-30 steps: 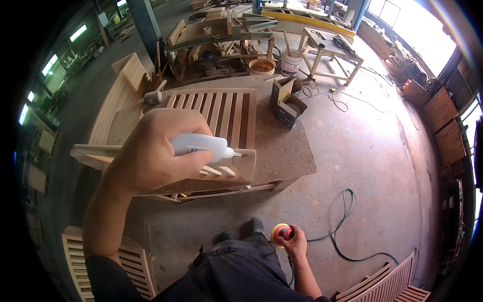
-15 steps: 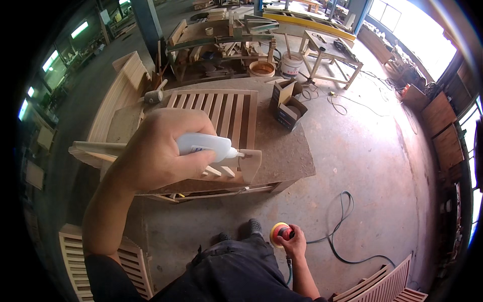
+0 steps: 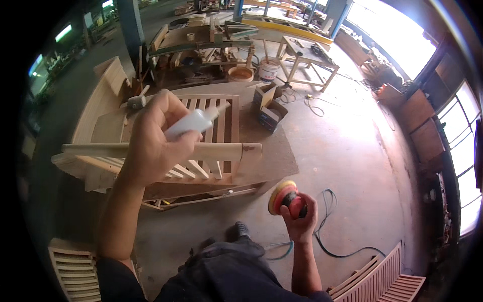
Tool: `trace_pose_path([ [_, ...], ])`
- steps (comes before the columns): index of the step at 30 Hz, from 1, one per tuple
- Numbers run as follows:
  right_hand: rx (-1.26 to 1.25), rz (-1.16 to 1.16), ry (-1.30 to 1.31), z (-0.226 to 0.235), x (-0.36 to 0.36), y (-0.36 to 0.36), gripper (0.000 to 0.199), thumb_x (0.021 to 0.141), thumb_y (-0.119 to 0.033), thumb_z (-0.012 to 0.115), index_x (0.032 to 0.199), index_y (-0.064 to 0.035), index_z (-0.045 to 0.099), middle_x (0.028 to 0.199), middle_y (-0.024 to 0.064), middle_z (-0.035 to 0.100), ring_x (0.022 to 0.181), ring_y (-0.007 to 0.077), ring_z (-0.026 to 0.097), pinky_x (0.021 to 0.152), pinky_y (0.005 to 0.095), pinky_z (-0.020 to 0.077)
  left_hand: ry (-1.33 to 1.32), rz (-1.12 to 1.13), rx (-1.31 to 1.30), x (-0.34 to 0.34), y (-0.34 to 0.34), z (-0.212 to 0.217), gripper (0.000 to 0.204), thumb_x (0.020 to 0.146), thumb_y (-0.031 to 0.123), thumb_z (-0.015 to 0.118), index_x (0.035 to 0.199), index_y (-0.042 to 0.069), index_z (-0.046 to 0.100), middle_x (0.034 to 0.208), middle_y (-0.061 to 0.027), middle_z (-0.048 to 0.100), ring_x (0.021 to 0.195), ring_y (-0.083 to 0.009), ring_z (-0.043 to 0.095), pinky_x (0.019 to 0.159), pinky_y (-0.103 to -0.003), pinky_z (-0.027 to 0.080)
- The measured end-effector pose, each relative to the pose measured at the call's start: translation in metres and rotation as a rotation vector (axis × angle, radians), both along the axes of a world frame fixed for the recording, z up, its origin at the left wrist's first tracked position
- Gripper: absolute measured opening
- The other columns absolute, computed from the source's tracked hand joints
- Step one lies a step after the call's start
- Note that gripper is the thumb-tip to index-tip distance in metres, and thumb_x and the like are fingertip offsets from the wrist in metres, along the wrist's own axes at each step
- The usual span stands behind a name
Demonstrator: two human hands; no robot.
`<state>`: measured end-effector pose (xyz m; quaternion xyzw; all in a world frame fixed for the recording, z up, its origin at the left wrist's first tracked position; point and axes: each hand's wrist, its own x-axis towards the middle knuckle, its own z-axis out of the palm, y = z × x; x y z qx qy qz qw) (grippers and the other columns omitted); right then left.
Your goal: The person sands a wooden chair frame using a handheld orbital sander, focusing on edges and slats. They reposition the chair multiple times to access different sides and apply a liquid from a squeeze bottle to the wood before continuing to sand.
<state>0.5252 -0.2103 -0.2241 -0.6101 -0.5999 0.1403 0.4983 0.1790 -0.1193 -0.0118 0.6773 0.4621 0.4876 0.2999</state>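
Bottle (image 3: 190,124) — tilted upward, sander (image 3: 287,195) — lifted higher

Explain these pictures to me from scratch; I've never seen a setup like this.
There is no machine doing the work: these are a person's own bare hands. The view comes from the left of two fisheye cameras worn on the head, looking down, so straight edges curve near the rim. The left hand grips a white squeeze bottle with a narrow nozzle. The right hand holds a red handheld disc sander with a yellowish pad. In front is a workbench bearing a slatted wooden furniture frame and an open cardboard box.
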Motion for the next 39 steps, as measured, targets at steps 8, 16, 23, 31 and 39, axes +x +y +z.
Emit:
trace_pose_path([
  [8,0.712,0.025,-0.451,0.075,-0.079,0.039,0.054,0.068,-0.014,0.096,0.113,-0.0195,0.067,0.120,0.0122,0.066,0.098,0.0326,0.068,0.077,0.0431,0.0584,0.587,0.508,0.554,-0.011,0.018,-0.041,0.025,0.089,0.001,0.064,0.113,0.003,0.059,0.101,-0.0170,0.068,0.096,-0.0389,0.069,0.080,-0.050,0.056],
  [16,0.349,0.204,-0.712,0.199,-0.099,0.036,0.048,0.070,-0.017,0.093,0.111,-0.0172,0.070,0.117,0.0086,0.064,0.095,0.0314,0.069,0.079,0.0441,0.0597,0.582,0.492,0.349,-0.012,0.007,-0.047,0.023,0.098,0.016,0.066,0.116,0.003,0.058,0.081,-0.0184,0.070,0.070,-0.0407,0.071,0.063,-0.051,0.056],
  [23,-0.289,0.772,-0.748,0.275,-0.096,0.141,0.050,0.076,-0.028,0.092,0.118,-0.0146,0.069,0.109,0.0072,0.067,0.083,0.0227,0.068,0.068,0.0357,0.0581,0.536,0.631,0.573,-0.006,0.012,-0.056,0.027,0.099,0.019,0.068,0.115,0.003,0.056,0.073,-0.0126,0.066,0.063,-0.0339,0.071,0.057,-0.045,0.056],
  [31,-0.877,1.227,-0.430,0.219,-0.074,0.283,0.054,0.083,-0.041,0.090,0.124,-0.0124,0.069,0.101,0.0049,0.069,0.073,0.0126,0.067,0.057,0.0266,0.0562,0.581,0.772,0.655,0.000,0.015,-0.057,0.026,0.100,0.019,0.067,0.118,0.002,0.060,0.077,-0.0094,0.068,0.062,-0.0278,0.071,0.057,-0.040,0.056],
  [39,-0.997,1.156,-0.346,0.214,-0.091,0.273,0.051,0.083,-0.046,0.087,0.122,-0.0168,0.071,0.107,0.0020,0.069,0.080,0.0110,0.067,0.061,0.0266,0.0566,0.532,0.743,0.609,0.002,0.014,-0.053,0.024,0.101,0.019,0.066,0.115,0.002,0.059,0.076,-0.0106,0.069,0.063,-0.0285,0.072,0.057,-0.039,0.057],
])
